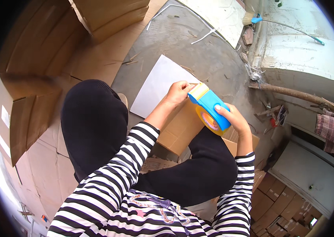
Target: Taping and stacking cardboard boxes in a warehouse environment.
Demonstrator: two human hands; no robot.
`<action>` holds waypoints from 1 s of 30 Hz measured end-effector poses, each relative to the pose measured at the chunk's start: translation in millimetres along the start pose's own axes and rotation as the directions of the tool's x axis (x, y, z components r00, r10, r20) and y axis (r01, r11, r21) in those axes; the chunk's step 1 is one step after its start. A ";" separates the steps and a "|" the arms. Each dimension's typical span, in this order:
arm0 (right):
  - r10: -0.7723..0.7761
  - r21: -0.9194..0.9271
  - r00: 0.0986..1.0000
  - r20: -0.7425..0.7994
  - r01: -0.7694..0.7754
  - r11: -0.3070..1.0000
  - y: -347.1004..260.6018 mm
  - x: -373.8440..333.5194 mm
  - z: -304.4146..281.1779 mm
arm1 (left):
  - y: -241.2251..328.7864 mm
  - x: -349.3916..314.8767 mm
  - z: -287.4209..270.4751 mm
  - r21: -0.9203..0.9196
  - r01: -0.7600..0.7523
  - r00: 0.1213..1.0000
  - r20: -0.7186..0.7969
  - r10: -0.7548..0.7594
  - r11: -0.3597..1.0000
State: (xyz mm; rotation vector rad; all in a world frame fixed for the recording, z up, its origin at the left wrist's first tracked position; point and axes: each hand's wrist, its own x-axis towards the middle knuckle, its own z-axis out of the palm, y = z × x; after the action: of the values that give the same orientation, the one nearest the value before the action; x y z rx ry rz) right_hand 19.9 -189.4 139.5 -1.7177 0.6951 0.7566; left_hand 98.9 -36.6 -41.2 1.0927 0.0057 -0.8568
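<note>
My right hand (235, 117) is closed round a blue tape dispenser (215, 103) with a yellow front part, its thumb on the side. A roll of yellowish tape (205, 117) sits in the dispenser. Just left of the dispenser's front end, my left hand (178, 93) has its fingers pinched together at the box's far edge; what they hold is too small to make out. Below both hands a brown cardboard box (180, 128) stands between my legs, partly covered by the dispenser and my knee.
A white board (157, 85) lies on the grey floor beyond the box. Large cardboard boxes (24, 114) stand at the left, on flattened cardboard (95, 59). At the right are a wooden pole (293, 93), a checked cloth (333, 132) and a grey-topped cabinet (307, 168).
</note>
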 end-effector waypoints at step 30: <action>0.152 -0.090 0.985 -0.081 -0.159 0.983 11.5 -6.7 -9.9 | -32.4 12.2 0.1 0.574 -0.088 0.953 -0.188 0.236 0.814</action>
State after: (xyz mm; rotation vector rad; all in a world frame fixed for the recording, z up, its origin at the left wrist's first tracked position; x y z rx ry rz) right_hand 8.3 -201.2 140.0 -1.8009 0.8647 0.8495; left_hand 87.5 -49.9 -71.1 1.7312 -0.1372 -0.5626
